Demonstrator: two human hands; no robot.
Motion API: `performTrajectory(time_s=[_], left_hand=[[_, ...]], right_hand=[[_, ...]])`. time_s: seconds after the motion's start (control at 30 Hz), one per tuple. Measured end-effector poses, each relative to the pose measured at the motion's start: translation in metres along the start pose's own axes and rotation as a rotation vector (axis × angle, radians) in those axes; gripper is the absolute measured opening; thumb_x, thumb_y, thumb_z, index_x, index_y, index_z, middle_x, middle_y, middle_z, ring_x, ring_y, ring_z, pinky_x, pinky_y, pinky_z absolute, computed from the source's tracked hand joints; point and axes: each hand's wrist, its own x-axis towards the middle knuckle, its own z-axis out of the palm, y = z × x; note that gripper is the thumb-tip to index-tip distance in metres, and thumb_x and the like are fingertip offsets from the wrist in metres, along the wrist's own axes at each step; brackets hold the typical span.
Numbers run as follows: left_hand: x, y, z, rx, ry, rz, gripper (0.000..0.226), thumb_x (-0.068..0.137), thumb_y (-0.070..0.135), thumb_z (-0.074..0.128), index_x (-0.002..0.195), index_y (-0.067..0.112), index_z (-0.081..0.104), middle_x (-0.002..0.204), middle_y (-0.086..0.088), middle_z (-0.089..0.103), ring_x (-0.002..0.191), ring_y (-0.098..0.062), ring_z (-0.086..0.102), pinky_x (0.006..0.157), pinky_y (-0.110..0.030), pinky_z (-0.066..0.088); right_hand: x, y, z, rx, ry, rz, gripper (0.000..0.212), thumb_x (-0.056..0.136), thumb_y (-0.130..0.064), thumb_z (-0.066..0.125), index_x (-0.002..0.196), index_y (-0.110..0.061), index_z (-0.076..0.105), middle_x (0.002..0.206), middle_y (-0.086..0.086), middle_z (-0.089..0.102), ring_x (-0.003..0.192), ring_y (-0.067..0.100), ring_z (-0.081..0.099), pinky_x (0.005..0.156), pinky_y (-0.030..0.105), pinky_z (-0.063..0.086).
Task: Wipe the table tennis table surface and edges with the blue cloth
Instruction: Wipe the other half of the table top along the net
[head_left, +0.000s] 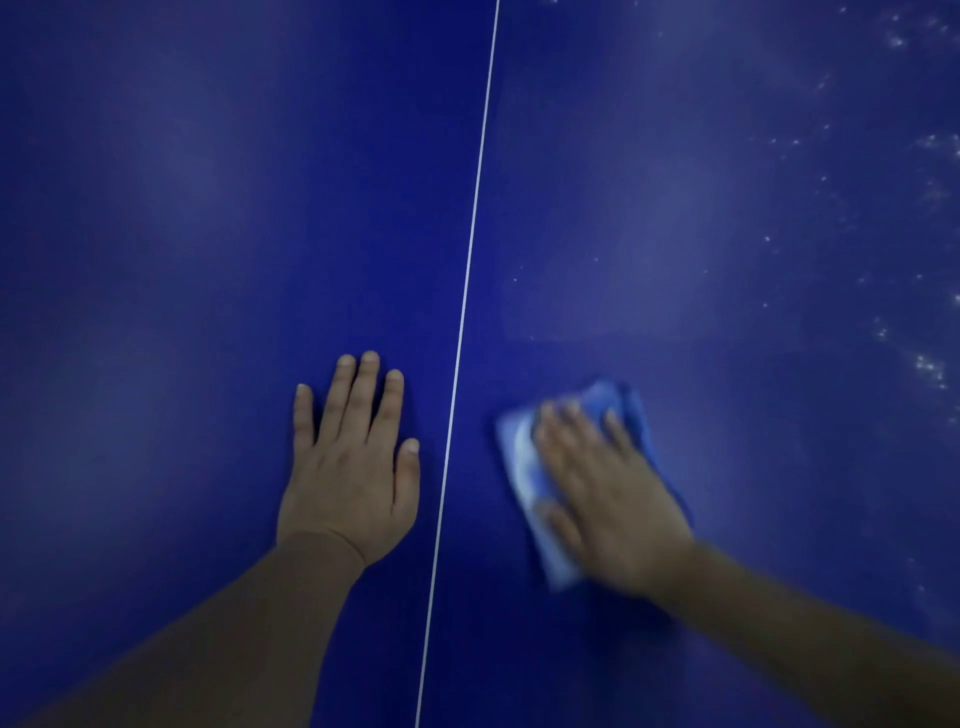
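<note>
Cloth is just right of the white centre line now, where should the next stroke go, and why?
Probably sweep the right hand and folded blue cloth rightward: pale specks dot the dark blue table top there. The left hand lies flat.

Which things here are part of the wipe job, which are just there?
Job:
- blue cloth
- right hand, pressing flat on the cloth
- table surface
- pale specks at far right

Just there:
- left hand, flat on the table
- white centre line

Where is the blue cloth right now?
Head view: the folded blue cloth lies under the right hand, right of the table's thin white centre line.
</note>
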Motion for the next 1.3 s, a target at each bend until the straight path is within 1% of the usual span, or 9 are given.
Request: performTrajectory(time_s=[0.13,0.5,0.63,0.8,0.87,1.0,1.07,1.17,1.3], left_hand=[[-0.002,-0.002,0.000,0.002,-0.015,-0.005,0.064,0.101,0.039,0.020,0.157,0.008,0.022,0.168,-0.011,0.012,0.157,-0.025,0.002,0.124,-0.058,0.002],[-0.002,-0.001,0.000,-0.079,0.074,-0.027,0.067,0.101,0.038,0.024,0.158,0.003,0.018,0.167,-0.017,0.012,0.156,-0.028,0.007,0.124,-0.052,0.002],[-0.002,-0.001,0.000,-0.052,0.042,-0.015,0.066,0.103,0.041,0.020,0.158,0.005,0.018,0.168,-0.014,0.012,0.156,-0.026,0.005,0.124,-0.053,0.000],[-0.001,-0.002,0.002,-0.008,0.010,-0.008,0.065,0.103,0.042,0.018,0.158,0.006,0.022,0.168,-0.013,0.013,0.157,-0.025,0.003,0.124,-0.054,-0.001],[-0.002,-0.003,0.002,-0.006,0.005,-0.007,0.065,0.103,0.042,0.017,0.158,0.007,0.023,0.168,-0.013,0.014,0.157,-0.026,0.003,0.124,-0.055,-0.001],[-0.002,-0.002,0.002,-0.001,0.011,-0.004,0.065,0.103,0.041,0.020,0.157,0.006,0.026,0.167,-0.014,0.015,0.156,-0.027,0.005,0.124,-0.056,0.001],[-0.002,-0.002,0.002,-0.001,0.010,-0.006,0.065,0.102,0.041,0.020,0.157,0.006,0.026,0.167,-0.014,0.015,0.156,-0.027,0.004,0.124,-0.055,0.000],[-0.002,-0.003,0.003,0.015,0.016,-0.008,0.065,0.102,0.040,0.021,0.157,0.005,0.028,0.167,-0.014,0.016,0.156,-0.027,0.005,0.124,-0.055,0.000],[-0.002,-0.003,0.004,0.023,0.018,-0.002,0.065,0.102,0.040,0.022,0.156,0.005,0.028,0.167,-0.015,0.017,0.156,-0.029,0.007,0.124,-0.056,0.000]], right_hand=[[0.028,0.028,-0.005,0.105,0.031,0.510,0.065,0.107,-0.046,0.020,0.156,-0.003,0.020,0.165,0.013,0.017,0.154,0.029,0.008,0.125,0.049,0.006],[0.122,-0.060,-0.006,0.108,0.008,-0.155,0.057,0.103,-0.036,0.026,0.154,-0.014,0.037,0.161,0.005,0.033,0.150,0.031,0.027,0.120,0.048,0.019],[0.126,0.073,-0.001,0.070,0.099,0.366,0.055,0.100,-0.022,0.028,0.145,0.006,0.042,0.140,0.032,0.052,0.122,0.049,0.056,0.102,0.057,0.044],[0.064,0.200,-0.022,0.170,0.137,1.245,0.071,0.100,-0.041,0.010,0.157,0.000,0.021,0.164,0.018,0.021,0.149,0.042,0.021,0.119,0.059,0.019],[0.079,0.152,-0.018,0.082,0.172,1.143,0.073,0.100,-0.040,0.006,0.155,0.005,0.021,0.161,0.023,0.025,0.146,0.047,0.025,0.117,0.061,0.022],[0.088,0.042,0.001,0.048,0.058,0.183,0.061,0.105,-0.038,0.023,0.155,-0.004,0.030,0.161,0.015,0.032,0.148,0.038,0.028,0.119,0.055,0.023],[0.067,0.072,0.001,0.018,0.045,0.053,0.058,0.107,-0.040,0.022,0.154,-0.007,0.035,0.160,0.012,0.034,0.147,0.035,0.031,0.118,0.052,0.022],[0.027,0.181,0.002,-0.058,0.022,0.600,0.073,0.107,-0.044,-0.003,0.153,0.002,0.030,0.159,0.025,0.030,0.143,0.047,0.032,0.114,0.061,0.027],[0.004,0.211,-0.014,0.069,0.057,1.144,0.062,0.104,-0.039,0.018,0.156,-0.007,0.025,0.165,0.013,0.019,0.149,0.040,0.019,0.118,0.060,0.019]])
